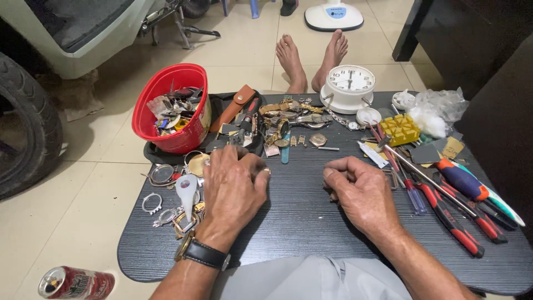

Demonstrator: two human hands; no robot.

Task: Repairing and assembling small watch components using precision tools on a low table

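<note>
Both hands' (233,183) fingertips curled, perhaps hidden.

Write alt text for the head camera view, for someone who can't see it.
A person's left hand and right hand rest curled on a low dark table strewn with watch parts. A red basket of parts stands at the left, a white alarm clock at the far edge, and screwdrivers and pliers lie at the right.

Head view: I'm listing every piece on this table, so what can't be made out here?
- Left hand: curled palm-down, hiding whatever the fingers pinch.
- Right hand: closed fist; contents hidden.
- Red basket: jumbled parts too small to name.
- Can: cut by the bottom edge.
- Screwdrivers: tips overlap, count unclear.
</note>
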